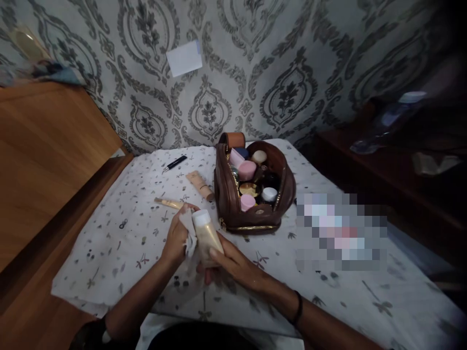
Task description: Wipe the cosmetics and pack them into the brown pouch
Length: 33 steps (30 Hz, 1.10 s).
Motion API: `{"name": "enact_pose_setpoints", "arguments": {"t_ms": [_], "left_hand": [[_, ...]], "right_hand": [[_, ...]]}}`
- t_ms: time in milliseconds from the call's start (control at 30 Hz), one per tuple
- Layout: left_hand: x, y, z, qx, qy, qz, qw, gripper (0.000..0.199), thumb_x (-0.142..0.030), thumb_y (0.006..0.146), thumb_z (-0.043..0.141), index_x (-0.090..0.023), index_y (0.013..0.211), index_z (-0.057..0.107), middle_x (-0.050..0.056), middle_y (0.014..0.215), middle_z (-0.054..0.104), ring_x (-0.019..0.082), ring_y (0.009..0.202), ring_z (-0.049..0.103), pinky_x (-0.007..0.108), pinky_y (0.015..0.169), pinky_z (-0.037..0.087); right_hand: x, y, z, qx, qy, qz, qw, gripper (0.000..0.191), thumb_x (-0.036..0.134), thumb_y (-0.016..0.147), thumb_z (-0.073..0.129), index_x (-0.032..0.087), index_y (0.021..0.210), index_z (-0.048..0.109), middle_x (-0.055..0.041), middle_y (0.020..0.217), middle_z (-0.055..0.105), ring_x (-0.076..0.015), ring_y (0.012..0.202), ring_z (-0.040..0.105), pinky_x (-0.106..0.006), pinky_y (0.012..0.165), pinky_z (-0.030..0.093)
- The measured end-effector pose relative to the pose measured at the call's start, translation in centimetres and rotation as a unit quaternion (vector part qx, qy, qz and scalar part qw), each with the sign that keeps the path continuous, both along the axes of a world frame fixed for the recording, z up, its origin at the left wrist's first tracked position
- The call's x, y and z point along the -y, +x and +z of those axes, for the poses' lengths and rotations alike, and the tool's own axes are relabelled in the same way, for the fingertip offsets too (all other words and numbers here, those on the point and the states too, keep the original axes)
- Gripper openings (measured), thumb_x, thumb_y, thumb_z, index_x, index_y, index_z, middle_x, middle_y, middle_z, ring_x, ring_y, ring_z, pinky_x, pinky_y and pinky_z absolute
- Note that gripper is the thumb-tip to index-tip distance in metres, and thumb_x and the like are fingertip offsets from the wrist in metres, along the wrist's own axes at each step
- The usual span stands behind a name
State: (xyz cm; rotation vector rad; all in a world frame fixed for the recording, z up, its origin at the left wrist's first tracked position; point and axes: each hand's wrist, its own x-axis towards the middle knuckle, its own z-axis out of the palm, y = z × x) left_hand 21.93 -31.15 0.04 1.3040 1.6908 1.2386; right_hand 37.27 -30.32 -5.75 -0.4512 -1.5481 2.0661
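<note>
My right hand [233, 260] is closed round a cream-gold squeeze tube [208, 239] with a white cap, its thumb lying on the tube's lower part. The tube stands cap up and tilts a little to the left. A crumpled white wipe [188, 228] is gripped in my left hand [175, 238], right beside the tube's cap end. Behind my hands sits an open brown toiletry bag [255, 218], packed with several jars and bottles with pink, white and gold lids. Left of the bag lies a beige tube [199, 184] with a brown cap.
A thin brush [168, 202] lies just beyond my left hand, and a dark pen-like stick [175, 163] farther back. The patterned cloth [120, 253] covers the table. A clear bottle [388, 121] stands at the right. Part of the cloth is pixelated.
</note>
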Motion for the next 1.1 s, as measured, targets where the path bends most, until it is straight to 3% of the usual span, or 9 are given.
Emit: {"name": "enact_pose_setpoints", "arguments": {"t_ms": [133, 267, 367, 467, 567, 700, 800, 900, 1100], "left_hand": [[0.8, 1.4, -1.0, 0.004, 0.020, -0.029, 0.999, 0.046, -0.059, 0.096, 0.037, -0.022, 0.104, 0.063, 0.007, 0.097, 0.069, 0.025, 0.097, 0.063, 0.034, 0.086, 0.051], [2.2, 1.7, -2.2, 0.051, -0.001, -0.124, 0.991, 0.043, -0.050, 0.088, 0.061, -0.021, 0.119, 0.056, 0.007, 0.100, 0.069, 0.023, 0.092, 0.064, 0.033, 0.085, 0.052], [3.4, 1.4, -3.1, 0.087, -0.019, -0.138, 0.986, 0.063, -0.041, 0.076, 0.077, -0.021, 0.128, 0.049, 0.006, 0.103, 0.067, 0.021, 0.088, 0.065, 0.032, 0.081, 0.054], [4.2, 1.5, -3.7, 0.153, -0.028, -0.112, 0.981, 0.072, -0.047, 0.079, 0.074, -0.023, 0.140, 0.044, 0.011, 0.111, 0.068, 0.023, 0.088, 0.067, 0.034, 0.076, 0.056], [4.1, 1.9, -3.9, 0.206, -0.021, -0.022, 0.978, 0.072, -0.061, 0.083, 0.065, -0.024, 0.142, 0.047, 0.013, 0.113, 0.069, 0.026, 0.090, 0.068, 0.034, 0.073, 0.057], [3.0, 1.7, -3.5, 0.235, -0.018, 0.061, 0.970, 0.069, -0.072, 0.081, 0.060, -0.025, 0.131, 0.056, 0.006, 0.093, 0.071, 0.021, 0.076, 0.067, 0.030, 0.066, 0.054], [2.4, 0.9, -3.3, 0.165, 0.001, 0.089, 0.982, 0.056, -0.072, 0.082, 0.059, -0.024, 0.111, 0.064, 0.001, 0.076, 0.066, 0.020, 0.068, 0.063, 0.030, 0.065, 0.051], [2.0, 0.2, -3.1, 0.053, 0.074, 0.091, 0.992, 0.046, -0.068, 0.081, 0.063, -0.024, 0.093, 0.066, 0.002, 0.081, 0.067, 0.023, 0.082, 0.064, 0.032, 0.080, 0.050], [1.1, 0.0, -1.9, -0.001, 0.043, 0.039, 0.998, 0.050, -0.071, 0.085, 0.056, -0.023, 0.075, 0.064, 0.001, 0.065, 0.061, 0.023, 0.070, 0.060, 0.032, 0.071, 0.049]], "right_hand": [[-0.2, 0.1, 0.2, 0.031, 0.020, -0.052, 0.998, 0.069, 0.077, 0.092, 0.039, 0.020, 0.128, 0.051, -0.0020, 0.077, 0.065, -0.0160, 0.059, 0.060, -0.030, 0.056, 0.046], [-0.3, 0.4, 0.8, 0.050, 0.050, -0.121, 0.990, 0.071, 0.084, 0.087, 0.038, 0.022, 0.113, 0.061, 0.0010, 0.067, 0.058, -0.0170, 0.061, 0.056, -0.032, 0.063, 0.050], [-0.3, 0.4, 0.9, 0.053, 0.021, -0.108, 0.993, 0.075, 0.089, 0.083, 0.036, 0.020, 0.093, 0.064, 0.0021, 0.059, 0.054, -0.0157, 0.056, 0.054, -0.029, 0.056, 0.048], [-0.2, 0.0, 0.0, 0.046, -0.049, -0.029, 0.997, 0.077, 0.089, 0.084, 0.034, 0.017, 0.080, 0.062, 0.0023, 0.053, 0.054, -0.0111, 0.043, 0.048, -0.024, 0.042, 0.038], [0.1, -0.7, -1.4, 0.032, -0.120, 0.038, 0.992, 0.077, 0.088, 0.084, 0.037, 0.015, 0.075, 0.061, 0.0029, 0.046, 0.051, -0.0082, 0.034, 0.041, -0.021, 0.035, 0.033], [0.5, -1.5, -3.0, 0.021, -0.172, 0.066, 0.983, 0.082, 0.089, 0.081, 0.041, 0.011, 0.085, 0.065, 0.0013, 0.053, 0.054, -0.0081, 0.037, 0.044, -0.020, 0.036, 0.032], [0.3, -1.7, -3.3, 0.008, -0.114, 0.001, 0.993, 0.073, 0.083, 0.083, 0.050, 0.012, 0.087, 0.066, -0.0001, 0.066, 0.056, -0.0092, 0.054, 0.050, -0.021, 0.051, 0.041], [-0.2, -1.4, -2.4, -0.001, -0.004, -0.074, 0.997, 0.063, 0.077, 0.081, 0.060, 0.015, 0.092, 0.065, -0.0007, 0.080, 0.057, -0.0127, 0.074, 0.052, -0.026, 0.070, 0.045], [-0.6, -0.4, -0.1, 0.007, 0.148, -0.069, 0.987, 0.053, 0.066, 0.079, 0.069, 0.015, 0.093, 0.069, -0.0039, 0.095, 0.060, -0.0191, 0.091, 0.053, -0.033, 0.086, 0.044]]}}
